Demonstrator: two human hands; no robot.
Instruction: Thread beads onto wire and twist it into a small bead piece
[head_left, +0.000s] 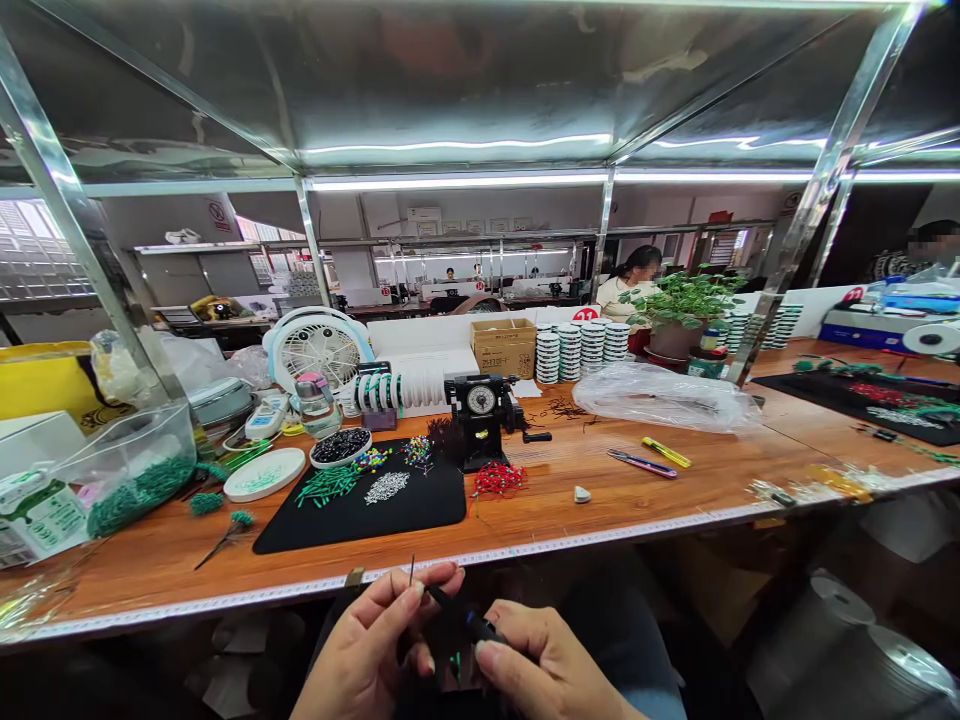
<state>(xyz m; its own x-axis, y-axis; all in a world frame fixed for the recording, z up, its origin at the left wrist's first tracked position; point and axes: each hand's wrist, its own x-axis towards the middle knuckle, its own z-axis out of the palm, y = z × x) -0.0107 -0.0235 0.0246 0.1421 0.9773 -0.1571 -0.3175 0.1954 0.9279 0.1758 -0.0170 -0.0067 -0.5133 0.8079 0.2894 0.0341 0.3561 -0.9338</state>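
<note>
Below the table edge (525, 548), both hands pinch a dark beaded wire (457, 612) between them: left hand (371, 650); right hand (547, 670).

Glossy wooden table (637, 500), matt black mat (420, 505), shiny metal shelf (450, 70)

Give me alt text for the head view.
Below a wooden workbench, the left hand and right hand pinch a thin dark stem between them. On the bench, a black mat holds bead piles beside a small dial machine.

Single head-worn view, facing forward and down, hands (465, 655) close below; workbench (600, 500) beyond
</note>
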